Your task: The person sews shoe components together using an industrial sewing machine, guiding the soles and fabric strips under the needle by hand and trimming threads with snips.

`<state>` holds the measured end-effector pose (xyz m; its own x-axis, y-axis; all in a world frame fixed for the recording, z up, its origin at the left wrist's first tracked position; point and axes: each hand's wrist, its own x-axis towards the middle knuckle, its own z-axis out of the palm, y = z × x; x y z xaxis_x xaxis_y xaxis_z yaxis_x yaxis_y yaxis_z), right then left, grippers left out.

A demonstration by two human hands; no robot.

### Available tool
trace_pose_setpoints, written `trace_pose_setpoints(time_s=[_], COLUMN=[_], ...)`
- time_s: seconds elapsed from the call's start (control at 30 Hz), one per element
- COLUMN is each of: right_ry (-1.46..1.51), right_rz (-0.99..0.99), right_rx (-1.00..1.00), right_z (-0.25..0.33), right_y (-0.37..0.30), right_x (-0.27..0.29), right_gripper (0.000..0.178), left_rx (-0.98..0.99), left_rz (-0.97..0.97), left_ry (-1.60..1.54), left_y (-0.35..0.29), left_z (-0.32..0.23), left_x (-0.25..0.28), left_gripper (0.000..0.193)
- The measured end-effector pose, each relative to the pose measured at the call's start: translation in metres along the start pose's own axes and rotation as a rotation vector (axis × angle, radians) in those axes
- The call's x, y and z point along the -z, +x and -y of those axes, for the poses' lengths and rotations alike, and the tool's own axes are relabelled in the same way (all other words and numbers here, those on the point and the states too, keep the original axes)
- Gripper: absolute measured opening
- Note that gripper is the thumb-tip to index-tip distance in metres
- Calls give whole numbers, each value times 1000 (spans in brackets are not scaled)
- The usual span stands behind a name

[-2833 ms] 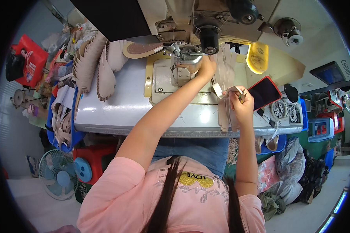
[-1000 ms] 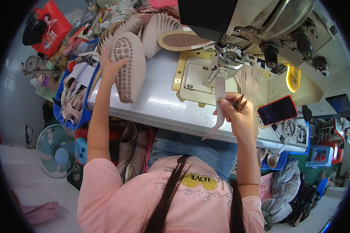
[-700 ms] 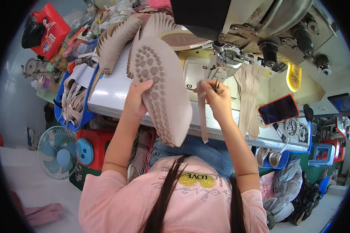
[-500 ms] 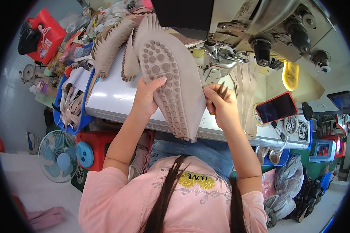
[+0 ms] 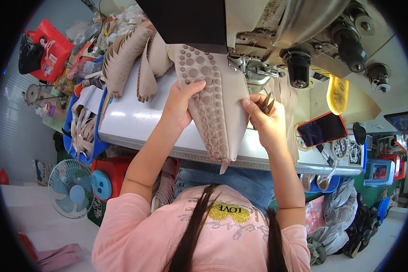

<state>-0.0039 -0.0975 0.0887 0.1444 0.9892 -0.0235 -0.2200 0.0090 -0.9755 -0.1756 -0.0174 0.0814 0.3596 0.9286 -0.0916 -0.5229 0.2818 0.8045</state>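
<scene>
A beige leather shoe upper (image 5: 235, 97), with rows of raised round dots down one side, lies between my hands over the table edge. My left hand (image 5: 180, 105) grips its left side, thumb on top of the dots. At the right edge my right hand (image 5: 268, 119) pinches the leather between thumb and fingers. Small dark thread snips (image 5: 267, 103) are tucked in that same hand, blades pointing up. The upper's far end is partly hidden behind the black part of the sewing machine (image 5: 254, 72). A narrow strip hangs from its near tip.
Nested beige uppers (image 5: 124, 59) stand on the table at left, beside a blue bin (image 5: 70, 140) of scraps. Beige strips (image 5: 288, 122) hang right of the machine. A red-edged phone (image 5: 323, 129) and bobbins (image 5: 340, 146) lie at right. A fan (image 5: 71, 188) stands lower left.
The shoe upper has shifted right in view, its far end now covered by the machine's black part. My hands have moved right with it. A narrow strip now shows at its near tip.
</scene>
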Motion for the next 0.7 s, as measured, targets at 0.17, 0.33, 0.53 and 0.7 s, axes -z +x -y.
trace_pose_setpoints(time_s=[0.17,0.33,0.53,0.7], right_ry=[28,15,-31,-74], right_rz=[7,-31,-80,-87], right_rx=[-1,49,100,117], right_z=[0,-2,-6,-13], right_y=[6,8,11,11], right_x=[1,1,-6,-6], right_gripper=[14,12,12,12], left_rx=[47,19,40,98], left_rz=[1,43,57,97], left_ry=[44,57,157,177], left_y=[8,14,26,35], left_z=[-4,-7,-15,-17], left_x=[2,-7,-2,3], left_gripper=[31,30,27,25])
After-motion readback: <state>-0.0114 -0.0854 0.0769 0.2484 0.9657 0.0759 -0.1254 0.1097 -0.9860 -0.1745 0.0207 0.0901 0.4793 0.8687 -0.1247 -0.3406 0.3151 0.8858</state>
